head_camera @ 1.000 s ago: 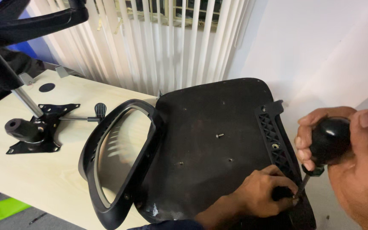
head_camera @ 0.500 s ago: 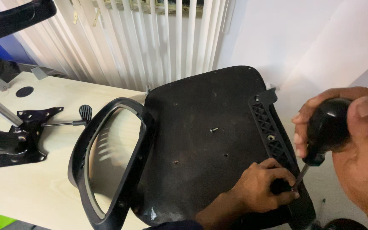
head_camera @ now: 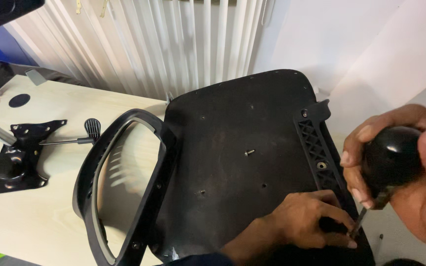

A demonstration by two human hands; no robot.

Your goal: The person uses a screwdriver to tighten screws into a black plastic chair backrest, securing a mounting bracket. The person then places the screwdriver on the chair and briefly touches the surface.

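Right hand point(head_camera: 410, 172) clamped on screwdriver point(head_camera: 388, 162), tip at bracket point(head_camera: 319, 152) on seat point(head_camera: 237, 157); left hand point(head_camera: 306, 219) pinching beside tip, on worktop point(head_camera: 40, 216).

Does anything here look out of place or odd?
One loose screw lies alone on the upturned black seat base, away from the right hand with its screwdriver and the left hand. Nothing else stands out.

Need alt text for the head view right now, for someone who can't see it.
The right hand grips a black-handled screwdriver, its tip at the armrest bracket on an upturned black chair seat; the left hand steadies the tip. A chair tilt mechanism lies on the table.
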